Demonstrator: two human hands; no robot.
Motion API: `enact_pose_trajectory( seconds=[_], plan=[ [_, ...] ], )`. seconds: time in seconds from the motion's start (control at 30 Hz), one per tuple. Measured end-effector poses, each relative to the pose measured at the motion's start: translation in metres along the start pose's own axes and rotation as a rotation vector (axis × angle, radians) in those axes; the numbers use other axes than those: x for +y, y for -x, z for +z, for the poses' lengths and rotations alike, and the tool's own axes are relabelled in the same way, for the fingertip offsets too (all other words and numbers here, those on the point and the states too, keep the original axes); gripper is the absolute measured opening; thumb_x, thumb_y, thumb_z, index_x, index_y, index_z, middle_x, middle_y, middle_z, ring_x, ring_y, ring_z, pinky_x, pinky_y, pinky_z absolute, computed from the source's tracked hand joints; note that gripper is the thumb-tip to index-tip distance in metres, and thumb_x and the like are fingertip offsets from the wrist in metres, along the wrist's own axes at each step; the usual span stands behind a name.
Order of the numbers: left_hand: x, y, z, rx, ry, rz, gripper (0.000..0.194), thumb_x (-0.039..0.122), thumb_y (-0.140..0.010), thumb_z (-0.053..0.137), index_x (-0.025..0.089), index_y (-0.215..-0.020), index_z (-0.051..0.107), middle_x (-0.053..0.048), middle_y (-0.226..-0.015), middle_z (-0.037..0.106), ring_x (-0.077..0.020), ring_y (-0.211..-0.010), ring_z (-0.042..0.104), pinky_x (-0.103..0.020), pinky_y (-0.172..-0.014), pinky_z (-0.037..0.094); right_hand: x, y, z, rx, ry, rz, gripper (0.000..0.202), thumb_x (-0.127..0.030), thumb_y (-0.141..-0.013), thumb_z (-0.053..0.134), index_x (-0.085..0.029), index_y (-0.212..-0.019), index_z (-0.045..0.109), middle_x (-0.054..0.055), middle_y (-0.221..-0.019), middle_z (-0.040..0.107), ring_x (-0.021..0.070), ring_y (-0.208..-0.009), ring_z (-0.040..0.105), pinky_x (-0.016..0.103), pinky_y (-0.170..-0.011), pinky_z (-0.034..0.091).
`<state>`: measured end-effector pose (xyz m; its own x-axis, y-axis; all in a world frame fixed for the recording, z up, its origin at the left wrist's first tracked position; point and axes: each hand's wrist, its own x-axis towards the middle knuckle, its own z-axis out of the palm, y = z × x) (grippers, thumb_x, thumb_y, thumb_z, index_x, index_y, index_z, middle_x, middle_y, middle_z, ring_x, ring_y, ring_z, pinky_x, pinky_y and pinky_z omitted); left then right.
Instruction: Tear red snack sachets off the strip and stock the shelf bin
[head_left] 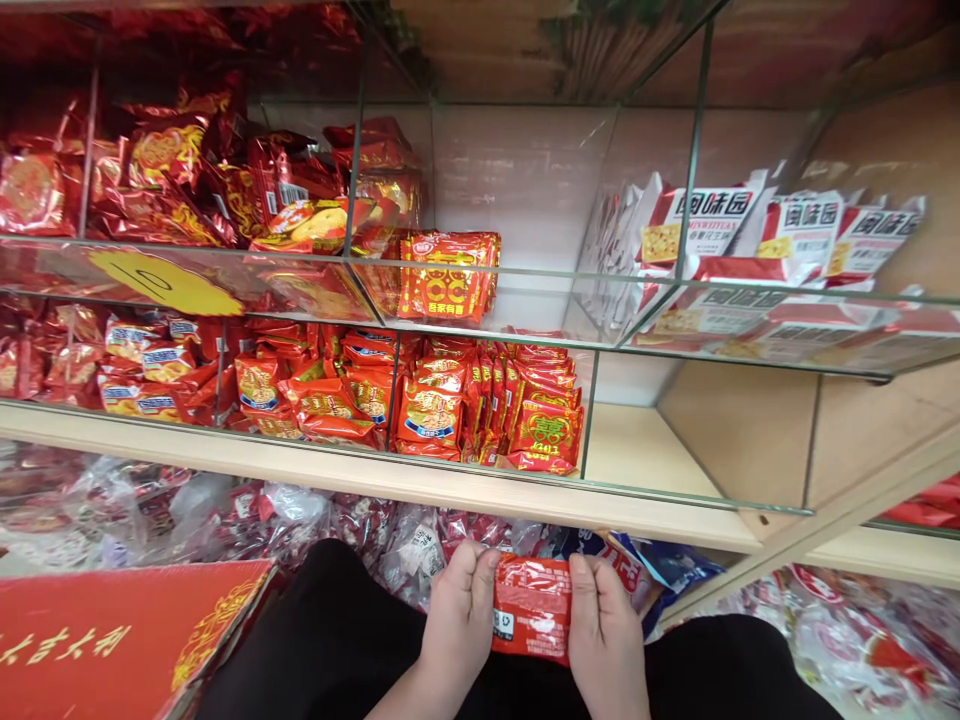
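Hands (459,610) (609,635) partly hide 1 red packet (532,608).

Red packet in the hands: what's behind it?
Bagged goods show past the top edge of the red packet, black clothing below it. Whatever is directly behind, between the left hand and right hand, is covered.

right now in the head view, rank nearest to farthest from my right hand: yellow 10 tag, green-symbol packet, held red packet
1. Held red packet: touching your right hand
2. Green-symbol packet: ahead, slightly left, lower shelf
3. Yellow 10 tag: far left, upper shelf front
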<state>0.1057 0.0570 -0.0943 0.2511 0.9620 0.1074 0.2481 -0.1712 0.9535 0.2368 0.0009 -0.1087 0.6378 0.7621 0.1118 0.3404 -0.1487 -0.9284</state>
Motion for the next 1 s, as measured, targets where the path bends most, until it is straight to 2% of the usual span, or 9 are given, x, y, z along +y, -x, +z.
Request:
enact_pose_trajectory(
  seconds=[0.23,0.6,0.83,0.93,1.0],
  plan=[
    [-0.001,0.003,0.003,-0.031,0.126,-0.027,0.037,0.050,-0.086,0.035,0.022,-0.062,0.037,0.005,-0.057,0.038,-0.0120,-0.053,0.036,-0.024,-0.052,0.034,0.004,0.000,-0.002,-0.081,-0.045,0.057,0.046,-0.062,-0.083,0.033,-0.022,-0.072,0.052,0.002,-0.068,0.060,0.0181,-0.065,0.056,0.029,-0.063,0.044],
    [0.001,0.006,0.005,-0.012,0.213,-0.034,0.034,0.045,-0.086,0.040,0.021,-0.063,0.041,0.005,-0.057,0.042,-0.0121,-0.054,0.038,-0.023,-0.052,0.034,0.001,-0.001,-0.005,-0.073,-0.023,0.035,0.046,-0.061,-0.083,0.032,-0.021,-0.072,0.051,0.003,-0.068,0.059,0.0199,-0.069,0.055,0.032,-0.070,0.043],
    [-0.006,0.005,0.006,-0.073,0.214,-0.026,0.036,0.047,-0.086,0.040,0.020,-0.063,0.042,0.005,-0.057,0.042,-0.0113,-0.053,0.039,-0.023,-0.053,0.035,0.004,-0.003,-0.009,-0.059,0.012,-0.006,0.046,-0.061,-0.083,0.032,-0.022,-0.071,0.051,0.003,-0.066,0.060,0.0195,-0.068,0.056,0.031,-0.068,0.044],
    [-0.003,0.007,0.005,-0.139,0.271,-0.093,0.033,0.047,-0.088,0.038,0.020,-0.071,0.046,0.007,-0.053,0.040,-0.0098,-0.047,0.037,-0.021,-0.047,0.034,0.006,-0.007,-0.015,-0.043,0.031,-0.004,0.045,-0.061,-0.083,0.033,-0.021,-0.072,0.052,0.002,-0.064,0.059,0.0177,-0.062,0.056,0.028,-0.061,0.044],
    [0.000,0.009,0.005,-0.179,0.318,-0.125,0.030,0.047,-0.089,0.037,0.021,-0.085,0.051,0.006,-0.058,0.046,-0.0102,-0.050,0.043,-0.021,-0.049,0.038,0.008,-0.008,-0.017,-0.030,0.033,-0.018,0.044,-0.060,-0.084,0.033,-0.021,-0.073,0.052,0.001,-0.063,0.059,0.0168,-0.060,0.056,0.027,-0.059,0.043]
  ],
)
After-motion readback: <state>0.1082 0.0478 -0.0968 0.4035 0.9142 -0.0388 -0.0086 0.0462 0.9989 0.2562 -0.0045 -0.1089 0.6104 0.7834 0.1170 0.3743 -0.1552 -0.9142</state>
